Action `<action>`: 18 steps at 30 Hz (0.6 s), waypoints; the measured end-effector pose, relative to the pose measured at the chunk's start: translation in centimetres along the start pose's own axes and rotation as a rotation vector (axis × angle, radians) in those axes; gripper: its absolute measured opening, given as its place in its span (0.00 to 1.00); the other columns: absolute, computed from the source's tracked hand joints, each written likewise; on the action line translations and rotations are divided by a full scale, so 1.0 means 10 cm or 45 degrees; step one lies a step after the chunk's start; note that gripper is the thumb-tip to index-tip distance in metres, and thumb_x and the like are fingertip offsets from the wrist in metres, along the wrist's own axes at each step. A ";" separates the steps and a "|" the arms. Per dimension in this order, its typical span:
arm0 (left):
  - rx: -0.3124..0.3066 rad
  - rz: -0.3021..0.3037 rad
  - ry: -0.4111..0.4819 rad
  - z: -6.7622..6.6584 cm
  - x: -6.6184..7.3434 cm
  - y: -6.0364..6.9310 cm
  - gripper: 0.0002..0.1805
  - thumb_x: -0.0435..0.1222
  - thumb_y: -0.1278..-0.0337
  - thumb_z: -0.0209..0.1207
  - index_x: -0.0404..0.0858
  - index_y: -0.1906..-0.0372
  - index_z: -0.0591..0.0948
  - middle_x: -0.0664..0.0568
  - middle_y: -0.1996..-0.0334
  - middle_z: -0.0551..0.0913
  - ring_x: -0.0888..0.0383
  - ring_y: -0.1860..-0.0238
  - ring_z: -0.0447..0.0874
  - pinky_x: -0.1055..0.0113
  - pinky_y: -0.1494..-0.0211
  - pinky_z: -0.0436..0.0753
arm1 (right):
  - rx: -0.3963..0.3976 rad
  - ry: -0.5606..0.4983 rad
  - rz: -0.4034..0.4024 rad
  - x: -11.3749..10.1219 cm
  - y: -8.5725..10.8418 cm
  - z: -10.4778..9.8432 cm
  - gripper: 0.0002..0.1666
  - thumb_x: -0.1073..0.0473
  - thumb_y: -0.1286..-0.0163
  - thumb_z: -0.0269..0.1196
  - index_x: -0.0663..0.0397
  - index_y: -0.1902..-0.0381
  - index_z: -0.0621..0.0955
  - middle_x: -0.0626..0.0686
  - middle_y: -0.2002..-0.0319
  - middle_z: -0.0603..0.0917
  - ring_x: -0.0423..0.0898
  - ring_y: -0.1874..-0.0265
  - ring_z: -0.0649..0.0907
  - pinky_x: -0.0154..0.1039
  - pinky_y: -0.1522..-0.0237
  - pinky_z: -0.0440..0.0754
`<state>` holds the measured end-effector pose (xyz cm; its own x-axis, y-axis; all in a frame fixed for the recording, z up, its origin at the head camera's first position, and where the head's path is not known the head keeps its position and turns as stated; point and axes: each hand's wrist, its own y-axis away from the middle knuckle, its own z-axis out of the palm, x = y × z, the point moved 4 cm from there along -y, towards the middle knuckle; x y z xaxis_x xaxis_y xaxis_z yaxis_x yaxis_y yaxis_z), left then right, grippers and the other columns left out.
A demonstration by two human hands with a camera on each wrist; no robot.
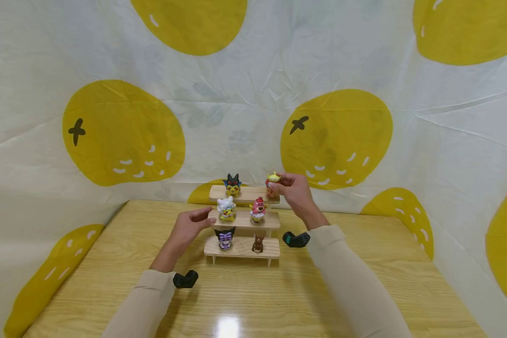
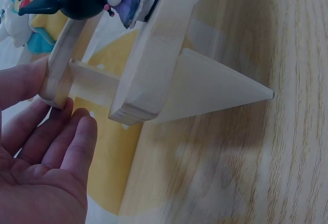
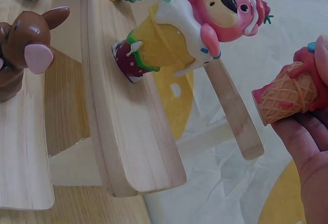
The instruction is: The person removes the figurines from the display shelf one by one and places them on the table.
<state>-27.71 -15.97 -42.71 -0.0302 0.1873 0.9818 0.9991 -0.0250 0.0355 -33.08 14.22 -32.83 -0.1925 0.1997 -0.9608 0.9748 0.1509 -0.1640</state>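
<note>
Beige cloth sleeves [image 1: 355,286] reach over the wood-grain desk [image 1: 274,305]. The right hand [image 1: 295,192] pinches a yellow-topped, red-dripped waffle-cone figurine [image 3: 288,93] just above the right end of the top shelf [image 1: 252,193] of a pale three-tier wooden stand [image 1: 241,244]; the left hand [image 1: 188,226] grips the middle shelf's [image 1: 242,218] left end. Placing seems underway, calling for a level base.

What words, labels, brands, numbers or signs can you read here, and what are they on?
None can be read on the figurines, the wooden stand or the table.
The cloth has dark crosses, apparently part of its printed pattern, not lettering.
Any markings on the black wrist devices are too small to read.
</note>
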 end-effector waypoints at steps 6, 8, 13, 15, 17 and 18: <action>-0.015 0.012 0.015 0.00 0.02 0.00 0.31 0.36 0.30 0.65 0.34 0.26 0.73 0.37 0.26 0.73 0.42 0.23 0.69 0.47 0.22 0.74 | -0.006 -0.001 -0.011 0.01 0.01 -0.04 0.29 0.66 0.25 0.65 0.70 0.30 0.75 0.71 0.41 0.85 0.32 0.59 0.87 0.28 0.49 0.88; -0.018 0.018 0.013 0.00 0.02 0.00 0.31 0.36 0.30 0.65 0.33 0.26 0.74 0.36 0.26 0.73 0.41 0.23 0.69 0.47 0.22 0.74 | -0.008 -0.001 -0.016 0.02 0.02 -0.06 0.29 0.66 0.25 0.65 0.70 0.29 0.75 0.71 0.41 0.85 0.32 0.59 0.87 0.28 0.49 0.88; -0.020 0.020 0.013 0.01 0.01 0.00 0.31 0.36 0.30 0.65 0.34 0.26 0.74 0.37 0.26 0.73 0.41 0.22 0.68 0.48 0.22 0.74 | -0.005 -0.012 -0.010 0.03 0.04 -0.10 0.29 0.67 0.25 0.64 0.71 0.29 0.74 0.72 0.40 0.84 0.33 0.58 0.87 0.27 0.50 0.89; -0.019 0.016 0.015 0.01 0.01 0.00 0.31 0.36 0.30 0.65 0.34 0.26 0.74 0.37 0.26 0.72 0.42 0.22 0.68 0.48 0.22 0.74 | -0.003 -0.016 -0.008 0.03 0.04 -0.11 0.29 0.67 0.25 0.64 0.71 0.29 0.74 0.72 0.39 0.83 0.32 0.58 0.87 0.28 0.49 0.89; -0.017 0.016 0.014 0.01 0.01 0.00 0.31 0.37 0.30 0.66 0.34 0.26 0.74 0.37 0.26 0.72 0.42 0.22 0.68 0.48 0.22 0.74 | -0.004 -0.017 -0.010 0.04 0.04 -0.13 0.29 0.67 0.24 0.63 0.72 0.29 0.73 0.72 0.39 0.83 0.32 0.58 0.87 0.28 0.49 0.89; -0.017 0.014 0.014 0.00 0.01 0.00 0.31 0.37 0.30 0.66 0.34 0.26 0.74 0.38 0.25 0.72 0.42 0.22 0.67 0.48 0.22 0.74 | -0.003 -0.021 -0.008 0.04 0.04 -0.13 0.29 0.67 0.24 0.63 0.72 0.29 0.73 0.72 0.39 0.83 0.32 0.58 0.87 0.28 0.48 0.89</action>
<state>-27.67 -15.91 -42.64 -0.0196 0.1765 0.9841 0.9988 -0.0405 0.0272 -32.93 15.67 -33.00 -0.1969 0.1826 -0.9633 0.9733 0.1547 -0.1696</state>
